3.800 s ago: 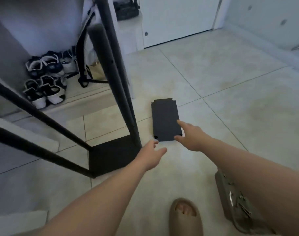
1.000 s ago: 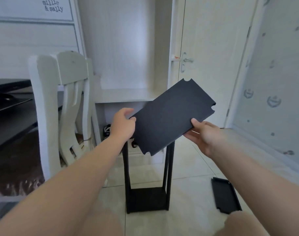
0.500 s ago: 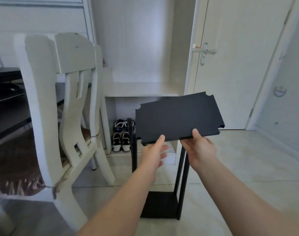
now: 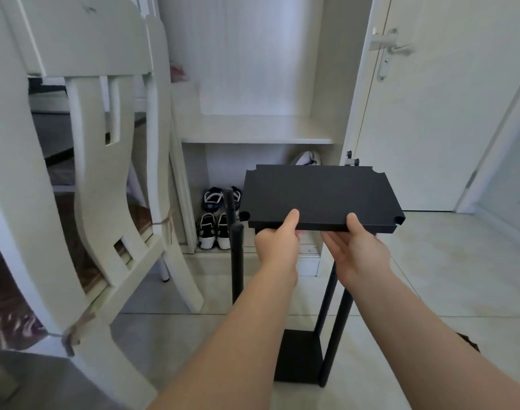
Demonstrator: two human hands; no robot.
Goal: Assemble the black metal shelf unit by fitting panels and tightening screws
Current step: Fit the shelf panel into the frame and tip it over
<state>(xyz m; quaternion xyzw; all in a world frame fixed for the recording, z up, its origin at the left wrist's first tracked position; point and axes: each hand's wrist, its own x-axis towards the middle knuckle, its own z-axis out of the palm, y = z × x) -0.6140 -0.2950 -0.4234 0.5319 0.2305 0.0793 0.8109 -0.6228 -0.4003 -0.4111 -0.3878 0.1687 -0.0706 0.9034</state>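
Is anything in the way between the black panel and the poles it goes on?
Nothing visible. The left hand and right hand hold the panel beside the left poles; the right poles hide their tops behind it.

**Shelf panel held level above the upright frame, chair to the left, door to the right**

The shelf panel is in the middle of the view, gripped along its near edge by the left hand and, just to its right, the right hand, thumbs on top. Below it the frame stands on the floor, with the base panel at its foot. The left posts rise just beside the panel's near left corner, and the right posts run up under the right hand. A chair stands close on the left. Behind the frame is a wall niche with a ledge, and shoes sit under the ledge, behind the left posts. The door is right of the niche, its handle high up.
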